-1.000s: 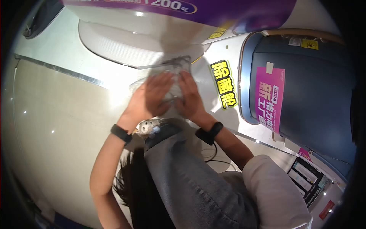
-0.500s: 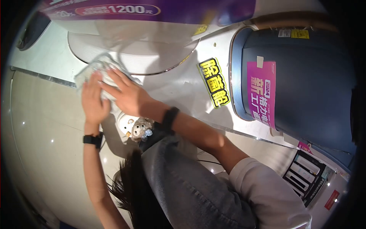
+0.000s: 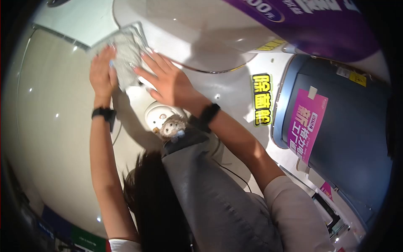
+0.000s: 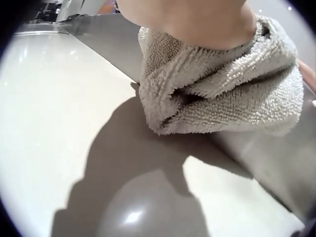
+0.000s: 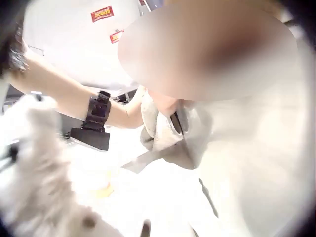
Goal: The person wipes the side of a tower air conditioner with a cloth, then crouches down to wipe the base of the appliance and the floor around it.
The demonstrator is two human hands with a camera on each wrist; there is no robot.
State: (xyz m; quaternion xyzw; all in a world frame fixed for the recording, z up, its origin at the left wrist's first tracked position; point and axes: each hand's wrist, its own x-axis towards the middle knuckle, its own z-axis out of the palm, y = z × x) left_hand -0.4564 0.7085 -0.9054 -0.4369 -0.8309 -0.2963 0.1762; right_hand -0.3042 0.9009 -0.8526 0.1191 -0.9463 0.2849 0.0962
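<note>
A pale grey terry cloth (image 3: 126, 54) lies rumpled at the edge of a low white platform, under both hands. In the left wrist view the cloth (image 4: 222, 94) droops in thick folds over the platform's side. My left hand (image 3: 102, 75) rests on its left part with fingers stretched forward. On the cloth's right side, my right hand (image 3: 166, 80) has its fingers spread and nearly straight. Only the heel of the left hand shows above the cloth in the left wrist view. The right hand appears as a large blur in the right wrist view.
A round white base (image 3: 184, 46) stands on the platform just beyond the cloth. To the right are a yellow lettered sticker (image 3: 261, 99) and a dark blue appliance (image 3: 348, 122). White shoes with plush decorations (image 3: 173, 126) sit close below the right hand. Shiny floor tiles (image 3: 54, 113) stretch left.
Both hands have slid the cloth leftward along the platform from in front of the round base. Earlier close together, the hands now lie farther apart on it. The head view has turned.
</note>
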